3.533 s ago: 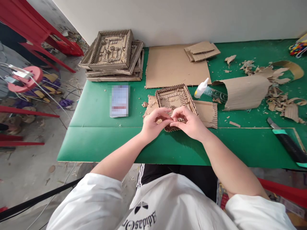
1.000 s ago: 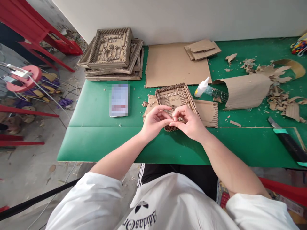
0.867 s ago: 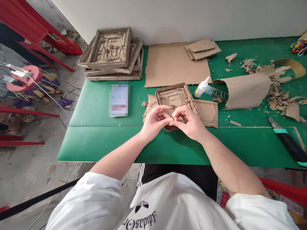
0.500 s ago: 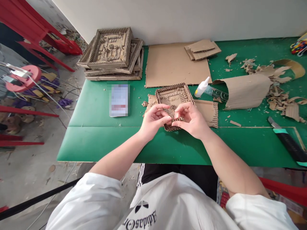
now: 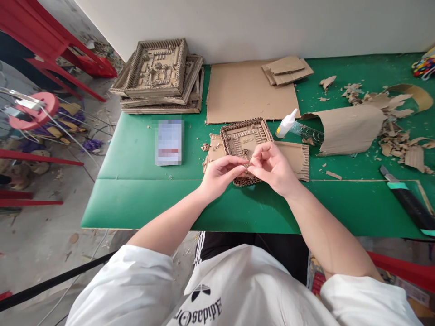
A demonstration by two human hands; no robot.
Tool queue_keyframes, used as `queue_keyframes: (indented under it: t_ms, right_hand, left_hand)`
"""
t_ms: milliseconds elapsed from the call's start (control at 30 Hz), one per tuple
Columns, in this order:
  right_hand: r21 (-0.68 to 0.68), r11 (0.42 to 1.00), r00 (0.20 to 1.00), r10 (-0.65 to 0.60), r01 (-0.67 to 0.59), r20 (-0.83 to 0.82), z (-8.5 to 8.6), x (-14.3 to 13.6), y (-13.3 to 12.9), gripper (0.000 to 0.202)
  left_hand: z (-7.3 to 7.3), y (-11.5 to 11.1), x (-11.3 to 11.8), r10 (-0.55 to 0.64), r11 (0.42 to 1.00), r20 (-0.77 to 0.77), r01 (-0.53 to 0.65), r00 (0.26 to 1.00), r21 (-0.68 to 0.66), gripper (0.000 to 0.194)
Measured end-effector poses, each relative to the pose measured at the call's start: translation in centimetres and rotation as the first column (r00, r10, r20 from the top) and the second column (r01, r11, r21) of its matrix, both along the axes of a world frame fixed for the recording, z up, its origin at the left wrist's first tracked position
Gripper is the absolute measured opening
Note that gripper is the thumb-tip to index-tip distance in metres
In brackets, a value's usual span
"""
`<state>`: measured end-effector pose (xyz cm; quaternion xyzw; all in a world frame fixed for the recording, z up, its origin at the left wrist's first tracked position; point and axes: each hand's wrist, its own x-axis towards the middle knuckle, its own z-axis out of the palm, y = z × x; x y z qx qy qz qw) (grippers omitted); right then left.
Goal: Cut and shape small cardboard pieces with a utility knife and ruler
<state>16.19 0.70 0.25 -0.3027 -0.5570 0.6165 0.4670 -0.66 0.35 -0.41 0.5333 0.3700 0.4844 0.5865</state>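
A small cardboard tray (image 5: 234, 136) with a raised corrugated rim and strips inside lies at the middle of the green table, partly over a flat cardboard piece (image 5: 292, 156). Above the tray's near part, my left hand (image 5: 222, 176) and my right hand (image 5: 272, 170) meet fingertip to fingertip. Both are pinched closed; whatever is between the fingers is too small to make out. Just right of the tray, a white-capped glue bottle (image 5: 285, 124) rests tilted, near a clear ruler (image 5: 307, 131).
Stacked cardboard trays (image 5: 156, 68) stand at the back left, a blurred card-like object (image 5: 169, 142) in front of them. A cardboard sheet (image 5: 251, 95) lies behind. On the right are curled cardboard (image 5: 351, 129), scraps (image 5: 394, 140) and a utility knife (image 5: 409, 201).
My fingertips have come together over the tray, my left hand shifting slightly right. The small strip seen between them earlier is now mostly hidden.
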Motion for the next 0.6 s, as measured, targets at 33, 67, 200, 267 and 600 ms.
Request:
queue_keyframes:
  t_ms: [33,67,200,267,600]
  right_hand:
    - [-0.003,1.0,1.0,-0.012,0.012,-0.002,0.03,0.05,-0.01,0.022]
    - [-0.003,1.0,1.0,-0.017,0.017,-0.015,0.06,0.09,-0.01,0.022]
    - [-0.01,1.0,0.995,-0.006,0.005,-0.096,0.25,0.09,0.04,0.027]
    - [-0.032,0.999,0.994,-0.008,0.004,-0.11,0.42,0.05,0.06,0.029]
    - [-0.194,0.97,0.934,0.068,-0.144,-0.351,1.01,0.56,0.29,0.036]
  left_hand:
    - [0.09,-0.06,0.03,-0.012,1.0,0.004,0.012,1.0,-0.004,0.018]
    - [0.15,-0.1,0.04,-0.022,1.0,0.01,0.022,1.0,-0.009,0.018]
    - [0.15,-0.05,-0.03,-0.032,0.998,0.058,0.035,0.998,-0.055,0.02]
    - [0.01,0.11,-0.19,-0.067,0.99,0.128,0.082,0.989,-0.111,0.021]
    - [-0.68,0.42,-0.93,-0.307,0.886,0.425,0.419,0.851,-0.199,0.025]
